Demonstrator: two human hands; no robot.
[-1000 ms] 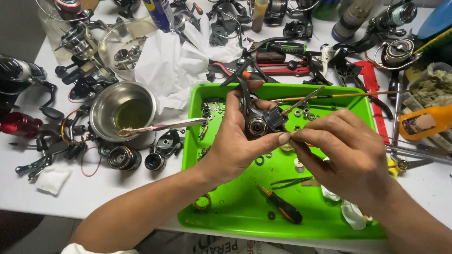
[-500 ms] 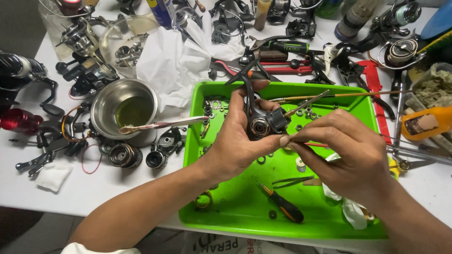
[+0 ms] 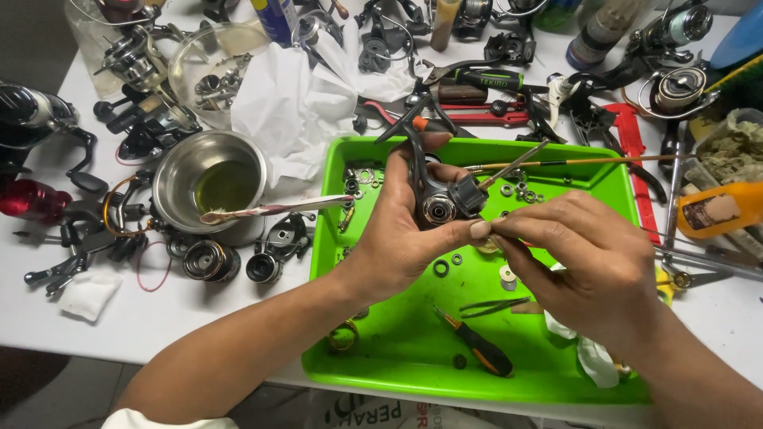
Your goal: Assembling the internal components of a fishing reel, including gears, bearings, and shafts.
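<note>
My left hand (image 3: 401, 230) grips a dark grey fishing reel body (image 3: 439, 199) above a bright green tray (image 3: 381, 349). The reel's round metal opening faces me and its black stem points up past my fingers. My right hand (image 3: 588, 266) is pinched on a thin brush (image 3: 513, 164) whose tip rests against the reel's right side. Both thumbs meet just under the reel. Small washers and rings (image 3: 520, 191) lie loose on the tray beyond the reel.
A black-handled screwdriver (image 3: 481, 349) and tweezers (image 3: 489, 304) lie in the tray. Left of it stands a steel bowl (image 3: 179, 171) of yellowish oil with a brush (image 3: 274, 210) across it, among several reel parts (image 3: 211, 260). Pliers (image 3: 469, 79), crumpled white paper (image 3: 294, 95) and an orange bottle (image 3: 719, 208) crowd the back and right.
Both hands have stayed over the tray with the reel; my right hand's fingers have shifted slightly closer to the reel's underside.
</note>
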